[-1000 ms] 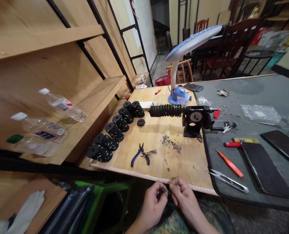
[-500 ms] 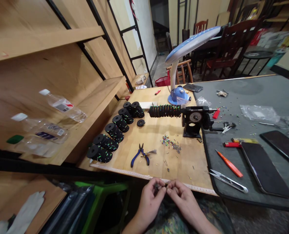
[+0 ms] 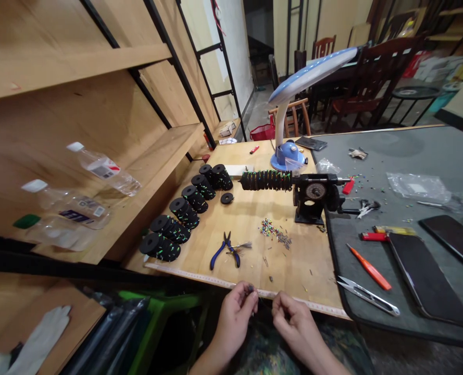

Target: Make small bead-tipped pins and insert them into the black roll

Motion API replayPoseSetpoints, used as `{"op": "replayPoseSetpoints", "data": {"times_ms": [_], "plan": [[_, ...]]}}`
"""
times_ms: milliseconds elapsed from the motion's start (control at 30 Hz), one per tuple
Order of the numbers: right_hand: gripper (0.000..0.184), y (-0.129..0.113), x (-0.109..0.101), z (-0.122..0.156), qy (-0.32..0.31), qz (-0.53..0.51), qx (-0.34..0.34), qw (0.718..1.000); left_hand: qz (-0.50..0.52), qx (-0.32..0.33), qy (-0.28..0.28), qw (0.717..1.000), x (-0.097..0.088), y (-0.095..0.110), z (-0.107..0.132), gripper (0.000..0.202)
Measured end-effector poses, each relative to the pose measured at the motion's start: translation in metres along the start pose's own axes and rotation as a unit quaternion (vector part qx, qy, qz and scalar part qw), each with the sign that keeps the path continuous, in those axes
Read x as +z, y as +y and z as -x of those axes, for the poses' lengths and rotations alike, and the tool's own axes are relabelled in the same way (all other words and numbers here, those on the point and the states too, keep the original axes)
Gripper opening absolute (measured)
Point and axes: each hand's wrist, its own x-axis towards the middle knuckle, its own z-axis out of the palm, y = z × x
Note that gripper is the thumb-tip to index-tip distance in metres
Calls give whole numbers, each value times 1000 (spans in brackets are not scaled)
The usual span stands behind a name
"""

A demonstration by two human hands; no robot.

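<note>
Both my hands are low in front of me, just below the table's near edge. My left hand (image 3: 234,316) pinches a small dark bit, perhaps a bunch of thin wire (image 3: 250,288), between thumb and fingertips. My right hand (image 3: 291,321) is curled a little to the right, fingertips pinched; a fine wire seems to run between the hands, too thin to be sure. Blue-handled pliers (image 3: 225,249) and a little pile of coloured beads (image 3: 272,230) lie on the wooden board (image 3: 250,219) above my hands.
Rows of black spools (image 3: 184,211) with green flecks line the board's left. A black hand-crank winder (image 3: 311,194) holds a spool stack. A blue desk lamp (image 3: 289,151), snips (image 3: 366,295), orange knife (image 3: 370,266), lighter (image 3: 373,236) and phones (image 3: 426,276) sit right. Bottles (image 3: 102,169) rest on the shelf.
My hands have drawn slightly apart, the left one moving left and the right one dropping lower. The view tilted a little; nothing on the table moved.
</note>
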Motion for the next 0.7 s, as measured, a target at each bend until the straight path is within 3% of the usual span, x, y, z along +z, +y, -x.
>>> {"op": "replayPoseSetpoints", "data": {"times_ms": [267, 467, 700], "plan": [[13, 11, 0, -1, 17, 4, 6, 1000, 9, -1, 63, 998, -12, 0, -8, 35], [22, 15, 1, -3, 27, -33, 38, 998, 12, -17, 47, 999, -20, -4, -7, 36], [37, 18, 3, -8, 50, -55, 63, 995, 34, -39, 15, 999, -10, -8, 3, 37]]}}
